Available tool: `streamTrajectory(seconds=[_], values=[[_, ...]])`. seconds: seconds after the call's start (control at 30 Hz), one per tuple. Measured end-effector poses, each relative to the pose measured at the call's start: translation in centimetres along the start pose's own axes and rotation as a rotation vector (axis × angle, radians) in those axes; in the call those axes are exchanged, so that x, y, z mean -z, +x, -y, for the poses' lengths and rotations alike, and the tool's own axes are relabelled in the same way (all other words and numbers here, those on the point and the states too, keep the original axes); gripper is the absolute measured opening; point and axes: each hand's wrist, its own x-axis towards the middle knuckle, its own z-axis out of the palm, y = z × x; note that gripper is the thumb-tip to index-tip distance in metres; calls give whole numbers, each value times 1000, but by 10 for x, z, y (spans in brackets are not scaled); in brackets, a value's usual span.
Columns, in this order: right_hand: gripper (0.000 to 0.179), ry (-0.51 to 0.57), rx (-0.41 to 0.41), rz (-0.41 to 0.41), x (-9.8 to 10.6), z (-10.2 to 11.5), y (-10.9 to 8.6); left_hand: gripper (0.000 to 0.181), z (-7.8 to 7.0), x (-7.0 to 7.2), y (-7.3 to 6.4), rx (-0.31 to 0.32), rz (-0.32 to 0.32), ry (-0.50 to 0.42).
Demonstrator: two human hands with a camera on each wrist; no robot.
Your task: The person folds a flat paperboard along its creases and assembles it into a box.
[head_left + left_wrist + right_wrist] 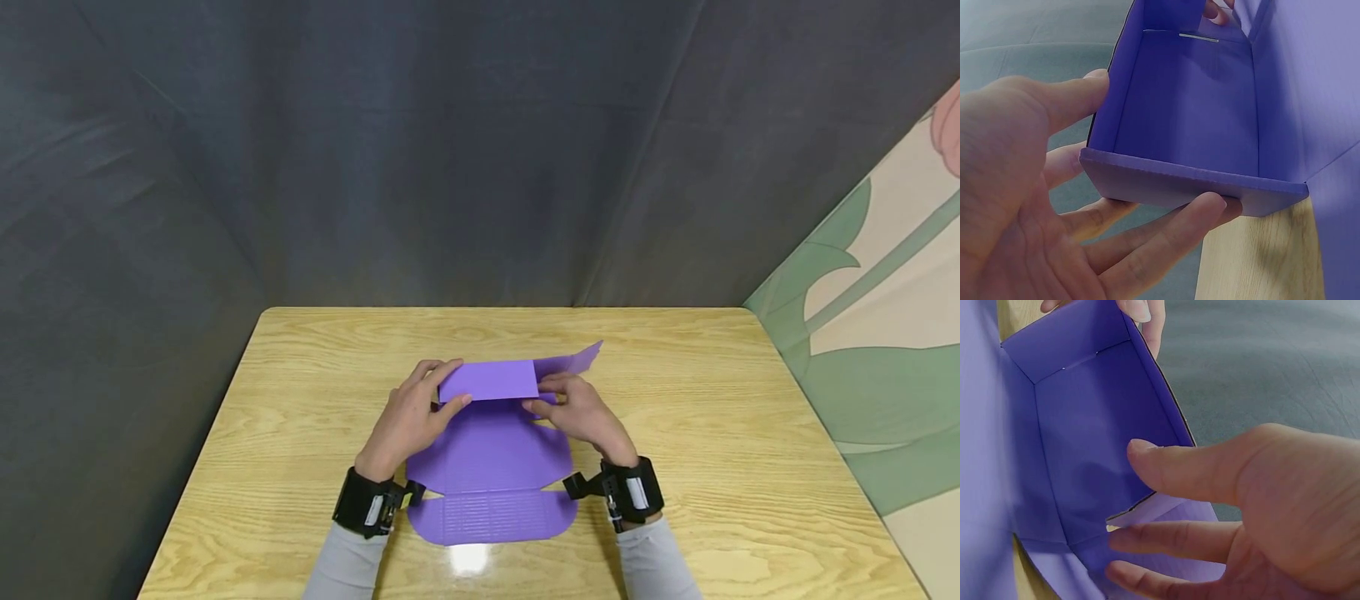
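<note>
A partly folded purple cardboard box stands on the table, its long lid panel spread toward the person. My left hand grips the box's left end; in the left wrist view its thumb lies at the long wall's edge and its fingers rest outside the folded end wall. At the right end, my right hand has its thumb and fingers around a small flap, seen in the right wrist view. The right end's outer flap sticks out unfolded. A slot shows in the box's floor.
The light wood table extends on both sides of the box. A dark grey curtain hangs behind and to the left. At the right is a cloth with a green leaf and flower pattern.
</note>
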Motion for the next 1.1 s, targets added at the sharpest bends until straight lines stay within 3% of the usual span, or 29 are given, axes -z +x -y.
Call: streamTrajectory(seconds=[0.13,0.3,0.63,0.77,0.97,1.1], values=[[42,25,-66,-6,4,1,-2,60,0,0,1,-5,-2,0],[54,26,-88,-21,7,2,-2,60,-2,0,2,-7,-5,-2],[42,6,12,-57,7,7,-3,60,-2,-1,6,-17,-10,0],[35,48,5,-70,4,8,-4,60,-1,-1,5,-24,-13,0],[49,65,-47,-55,-4,8,-6,59,2,-1,-1,3,2,4],[49,54,-57,-81,-3,10,-5,59,1,-1,0,0,9,-12]])
